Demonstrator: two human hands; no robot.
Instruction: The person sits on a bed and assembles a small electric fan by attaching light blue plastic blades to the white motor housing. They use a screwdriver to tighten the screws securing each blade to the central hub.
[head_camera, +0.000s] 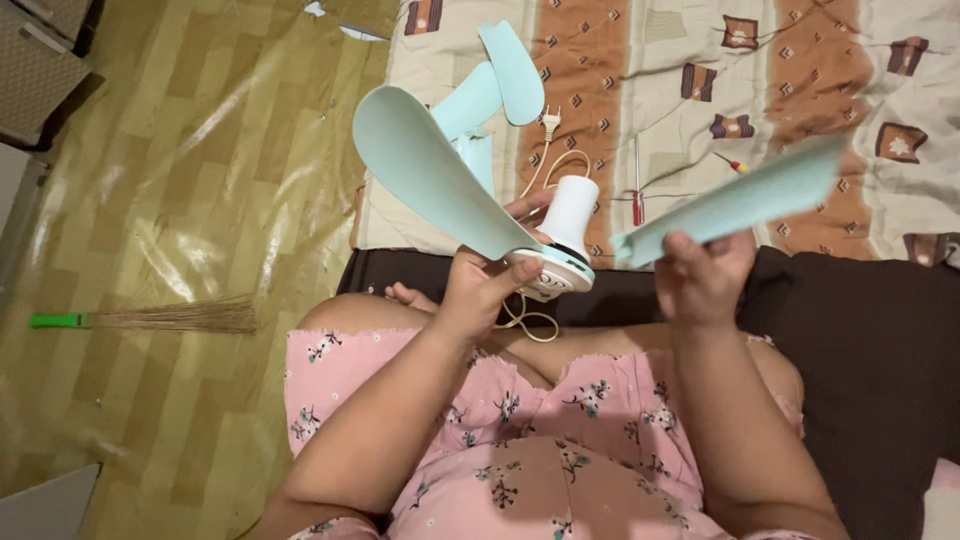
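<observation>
Patterned bedspread (700, 120) is lying behind fan motor hub (565, 235). L hand (480, 285) is gripping hub from below; R hand (700, 275) is pinching loose blade (735, 200), right of hub. 1 blade (425, 170) looks mounted, 2 spare blades (495, 85) are waiting beyond hub w/ 2 screwdrivers (637, 190). Assembly seems roughly 1/4 done.

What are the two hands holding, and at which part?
The left hand holds the small fan's white motor hub at its round base. The right hand grips a loose pale green blade near its inner end.
</observation>
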